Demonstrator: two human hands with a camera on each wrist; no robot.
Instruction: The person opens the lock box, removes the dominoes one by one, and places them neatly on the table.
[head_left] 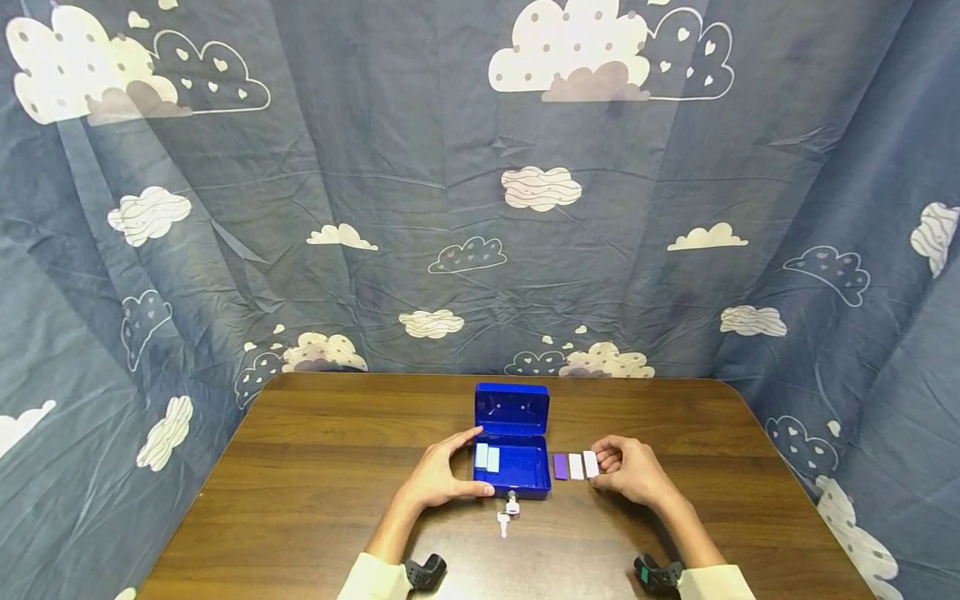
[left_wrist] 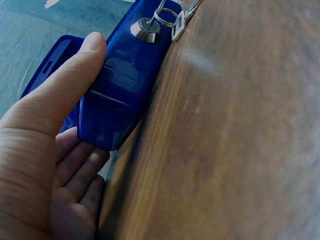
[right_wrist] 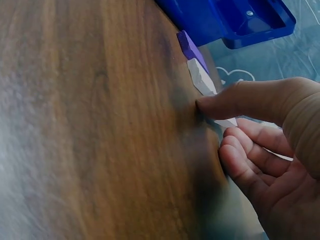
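A blue metal cash box [head_left: 531, 492] stands with its lid [head_left: 512, 408] raised. My left hand [head_left: 441, 473] holds the box's left side, thumb at the front corner and fingers toward the back. Inside, two pale blue flat blocks [head_left: 492, 459] lie at the left. To the right of the box, a purple block [head_left: 560, 467], a white block [head_left: 576, 467] and a second white block [head_left: 591, 464] lie in a row. My right hand [head_left: 636, 473] pinches the rightmost white block between thumb and fingers; in the right wrist view the thumb partly hides this block [right_wrist: 227, 122].
A silver lock [left_wrist: 146, 30] sits on the box front, and a key on a ring [head_left: 503, 523] hangs forward onto the table. Brown wooden table [head_left: 337, 433] surrounds the box. Behind it hangs a blue curtain [head_left: 405, 275] with cloud prints.
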